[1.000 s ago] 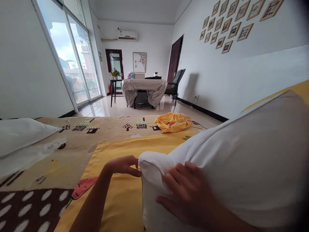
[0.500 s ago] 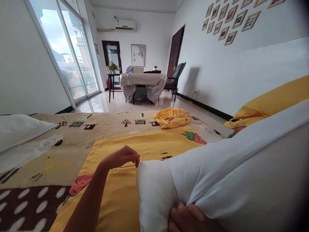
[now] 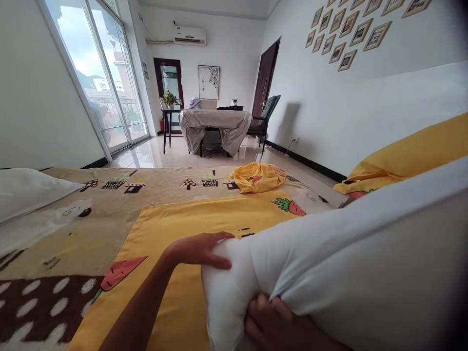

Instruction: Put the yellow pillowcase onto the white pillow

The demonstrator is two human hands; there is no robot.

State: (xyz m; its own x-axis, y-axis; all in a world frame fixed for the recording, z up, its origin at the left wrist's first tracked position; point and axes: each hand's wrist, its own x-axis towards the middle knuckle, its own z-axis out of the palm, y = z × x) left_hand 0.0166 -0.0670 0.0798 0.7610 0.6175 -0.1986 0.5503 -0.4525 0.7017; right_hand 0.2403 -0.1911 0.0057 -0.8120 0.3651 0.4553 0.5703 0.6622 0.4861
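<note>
A large white pillow (image 3: 336, 263) fills the lower right, tilted over a flat yellow pillowcase (image 3: 183, 307) printed with carrots. My right hand (image 3: 270, 319) has its fingers curled into the pillow's near side, bunching the fabric into creases. At the pillow's upper left corner is my left hand (image 3: 204, 249), thumb and fingers spread apart, with the thumb against the white surface. Its fingertips reach over the top edge and are partly hidden there.
A crumpled yellow cloth (image 3: 259, 177) lies at the far edge of the patterned blanket (image 3: 106, 214). Another white pillow (image 3: 32, 190) is at left, a yellow one (image 3: 413, 156) at right. Beyond stand a covered table (image 3: 215, 117) and a chair (image 3: 268, 117).
My left hand has gone from bent, closed fingers at the pillow's corner to spread fingers over it. The pillow and my right hand have shifted slightly left and up in view.
</note>
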